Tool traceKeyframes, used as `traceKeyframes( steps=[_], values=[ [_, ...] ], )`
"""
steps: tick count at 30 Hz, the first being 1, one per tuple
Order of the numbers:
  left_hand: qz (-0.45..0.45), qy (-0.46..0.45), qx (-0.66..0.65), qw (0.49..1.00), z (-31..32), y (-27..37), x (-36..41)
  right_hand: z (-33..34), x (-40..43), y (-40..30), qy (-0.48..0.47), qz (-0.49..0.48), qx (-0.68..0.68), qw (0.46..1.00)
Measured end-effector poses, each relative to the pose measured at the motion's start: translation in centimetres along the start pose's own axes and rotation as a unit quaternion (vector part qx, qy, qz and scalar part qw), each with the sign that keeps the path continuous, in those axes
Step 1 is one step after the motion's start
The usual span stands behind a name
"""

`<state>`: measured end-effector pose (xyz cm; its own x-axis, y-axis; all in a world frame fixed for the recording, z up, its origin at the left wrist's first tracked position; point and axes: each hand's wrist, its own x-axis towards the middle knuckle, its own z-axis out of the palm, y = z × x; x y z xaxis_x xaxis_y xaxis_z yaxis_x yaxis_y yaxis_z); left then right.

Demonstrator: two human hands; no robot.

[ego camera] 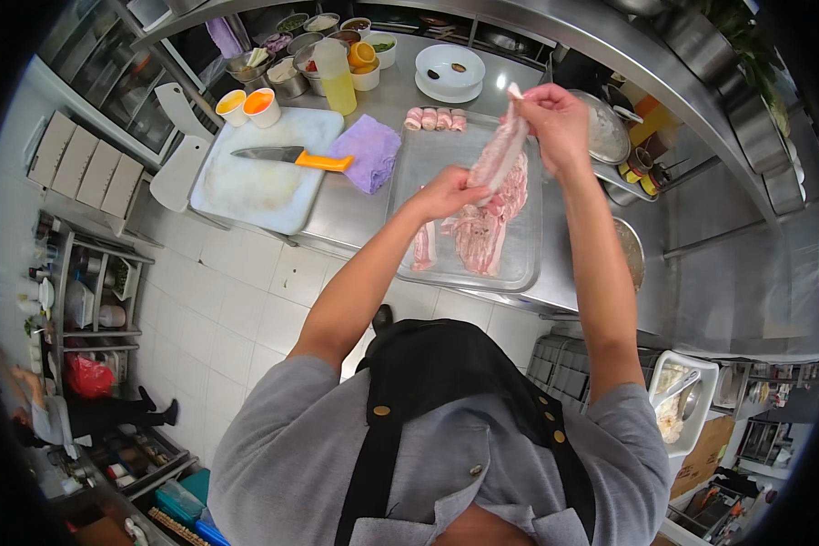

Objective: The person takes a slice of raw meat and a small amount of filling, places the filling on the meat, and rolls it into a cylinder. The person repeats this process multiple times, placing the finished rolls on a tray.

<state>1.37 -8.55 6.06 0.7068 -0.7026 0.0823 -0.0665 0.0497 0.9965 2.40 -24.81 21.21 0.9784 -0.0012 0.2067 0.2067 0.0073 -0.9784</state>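
Note:
My left hand (448, 193) grips the lower end of a long strip of raw, fatty meat (499, 153). Higher up and to the right, my right hand (553, 123) pinches the strip's other end, so it hangs slanted between both hands. Beneath them lies a metal tray (467, 278). More raw meat slices (481, 246) are piled in its middle, and a smaller piece (424, 247) lies at its left. Several short meat rolls (436, 119) stand in a row at the tray's back left corner.
Left of the tray are a purple cloth (366, 153) and a white cutting board (259, 198) bearing an orange-handled knife (324, 161). Behind stand an oil-like yellow bottle (336, 76), ingredient tubs and a white bowl (450, 66). A steel shelf (519, 24) crosses above. Another person (102, 416) is far left.

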Motion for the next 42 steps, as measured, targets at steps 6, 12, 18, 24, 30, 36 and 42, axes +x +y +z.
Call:
traceKeyframes(
  steps=[6, 12, 18, 24, 30, 36, 42],
  values=[
    [-0.074, 0.216, -0.016, 0.973, -1.1, -9.5, -10.5, 5.0, -0.3, 3.3, -0.066, -0.016, -0.066, 0.996],
    [-0.115, 0.141, -0.705, 0.685, -1.0, -6.9, -8.7, 6.7, -6.4, 8.2, -0.103, -0.069, 0.011, 0.992],
    [-0.081, 0.236, -0.520, 0.817, -7.2, -8.3, -9.9, 5.2, -11.9, 18.7, -0.265, -0.058, -0.117, 0.955],
    [-0.044, 0.212, -0.380, 0.899, -7.8, -1.5, -14.1, 8.8, -4.3, 28.6, -0.114, -0.094, -0.452, 0.880],
    [0.017, 0.253, -0.343, 0.905, -7.3, 1.6, -17.9, 10.3, -2.5, 27.3, -0.236, 0.030, -0.505, 0.830],
    [0.036, 0.267, -0.333, 0.904, -6.9, 3.5, -18.7, 7.2, -4.8, 22.8, -0.290, 0.092, -0.194, 0.933],
    [0.091, 0.228, -0.257, 0.935, -6.3, 7.5, -17.0, 7.0, -8.4, 5.0, -0.349, 0.071, 0.034, 0.934]
  ],
)
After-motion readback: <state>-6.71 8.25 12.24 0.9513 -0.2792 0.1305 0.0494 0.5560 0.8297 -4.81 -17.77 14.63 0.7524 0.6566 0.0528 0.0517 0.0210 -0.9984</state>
